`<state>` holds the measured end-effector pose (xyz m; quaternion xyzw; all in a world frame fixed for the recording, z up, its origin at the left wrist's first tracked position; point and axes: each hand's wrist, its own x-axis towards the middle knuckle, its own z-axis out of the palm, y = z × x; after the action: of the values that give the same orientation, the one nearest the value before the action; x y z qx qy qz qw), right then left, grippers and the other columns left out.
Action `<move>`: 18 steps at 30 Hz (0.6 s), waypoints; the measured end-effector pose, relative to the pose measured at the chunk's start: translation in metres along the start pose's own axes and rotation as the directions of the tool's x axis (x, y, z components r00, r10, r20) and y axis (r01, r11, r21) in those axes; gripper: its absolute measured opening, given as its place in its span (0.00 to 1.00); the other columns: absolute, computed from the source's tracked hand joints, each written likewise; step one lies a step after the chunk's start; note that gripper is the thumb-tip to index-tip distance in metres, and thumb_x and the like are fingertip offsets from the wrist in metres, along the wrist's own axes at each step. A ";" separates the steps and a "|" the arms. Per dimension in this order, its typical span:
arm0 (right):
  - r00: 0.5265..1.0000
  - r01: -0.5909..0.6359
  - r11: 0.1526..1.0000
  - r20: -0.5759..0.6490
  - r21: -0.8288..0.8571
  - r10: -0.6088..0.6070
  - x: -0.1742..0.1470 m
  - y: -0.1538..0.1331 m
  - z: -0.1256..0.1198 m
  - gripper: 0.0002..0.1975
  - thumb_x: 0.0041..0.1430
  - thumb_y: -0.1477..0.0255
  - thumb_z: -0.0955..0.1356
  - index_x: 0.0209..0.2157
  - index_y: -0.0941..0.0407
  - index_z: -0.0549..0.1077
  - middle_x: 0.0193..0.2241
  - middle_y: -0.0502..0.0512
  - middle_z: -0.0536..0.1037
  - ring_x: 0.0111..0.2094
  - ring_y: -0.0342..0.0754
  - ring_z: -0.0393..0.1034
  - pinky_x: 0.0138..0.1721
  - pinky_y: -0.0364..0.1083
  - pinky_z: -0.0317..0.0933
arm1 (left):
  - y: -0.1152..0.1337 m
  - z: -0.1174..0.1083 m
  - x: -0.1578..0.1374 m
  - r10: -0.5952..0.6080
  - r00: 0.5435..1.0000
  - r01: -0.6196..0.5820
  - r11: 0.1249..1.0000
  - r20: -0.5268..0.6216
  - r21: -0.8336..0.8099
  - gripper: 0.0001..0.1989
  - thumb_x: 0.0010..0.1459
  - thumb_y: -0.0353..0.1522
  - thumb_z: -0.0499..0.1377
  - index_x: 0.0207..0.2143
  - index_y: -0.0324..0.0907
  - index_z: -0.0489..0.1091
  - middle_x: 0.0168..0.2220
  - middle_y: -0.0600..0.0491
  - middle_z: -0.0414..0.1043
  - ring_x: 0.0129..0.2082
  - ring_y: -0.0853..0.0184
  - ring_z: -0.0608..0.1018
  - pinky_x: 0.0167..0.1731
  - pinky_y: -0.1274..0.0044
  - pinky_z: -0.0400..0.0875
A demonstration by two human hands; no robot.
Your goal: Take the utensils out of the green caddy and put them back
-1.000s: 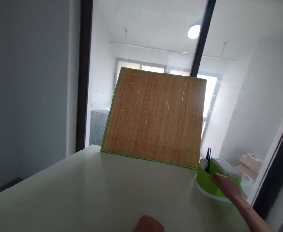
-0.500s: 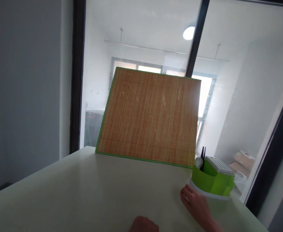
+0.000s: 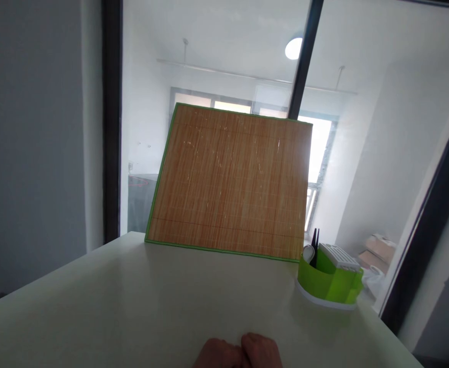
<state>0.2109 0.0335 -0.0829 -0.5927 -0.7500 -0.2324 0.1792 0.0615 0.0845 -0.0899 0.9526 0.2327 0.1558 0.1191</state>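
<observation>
At the bottom edge of the head view my left hand and my right hand lie side by side, touching, low over the white table. Both are closed with knuckles up, and no object shows in either; the palms and lower parts are hidden. Up and to the right, apart from my hands, stands a green desk organizer with a white base. It contains black tweezers, a round whitish item and a white slotted piece.
A bamboo mat with green edging stands tilted at the back of the white table, in front of a glass partition with a dark frame. Behind the glass, at right, are a cardboard box and white plastic.
My right hand has moved from beside the desk organizer down and left to meet my left hand. The organizer stays on the table; the view has shifted slightly.
</observation>
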 end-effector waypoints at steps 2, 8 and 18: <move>1.000 -0.007 1.000 -0.001 0.008 0.007 0.001 -0.001 -0.002 0.02 0.42 0.74 0.64 0.19 0.54 0.67 0.17 0.47 0.74 0.18 0.43 0.68 0.20 0.45 0.36 | 0.000 0.000 0.000 0.001 1.000 -0.001 1.000 0.007 -0.007 0.10 0.55 0.34 0.55 0.24 0.41 0.71 0.22 0.57 0.72 0.20 0.74 0.67 0.23 0.82 0.56; 1.000 -0.016 1.000 -0.004 0.026 0.016 0.002 -0.003 -0.003 0.02 0.42 0.74 0.64 0.19 0.54 0.66 0.17 0.47 0.73 0.19 0.43 0.68 0.20 0.44 0.37 | 0.003 -0.006 -0.001 -0.013 1.000 0.012 1.000 0.017 0.029 0.11 0.54 0.35 0.56 0.22 0.41 0.71 0.21 0.58 0.71 0.19 0.74 0.66 0.21 0.82 0.53; 0.999 -0.033 0.998 0.010 0.044 0.033 0.002 -0.005 -0.003 0.02 0.42 0.74 0.64 0.20 0.54 0.65 0.18 0.47 0.74 0.19 0.44 0.69 0.19 0.42 0.40 | 0.009 -0.018 -0.002 -0.023 0.999 0.025 0.998 0.036 -0.065 0.16 0.56 0.39 0.52 0.22 0.41 0.71 0.18 0.58 0.66 0.20 0.73 0.66 0.24 0.82 0.58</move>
<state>0.2059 0.0327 -0.0801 -0.6021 -0.7458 -0.2103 0.1927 0.0573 0.0788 -0.0715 0.9479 0.2368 0.1450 0.1564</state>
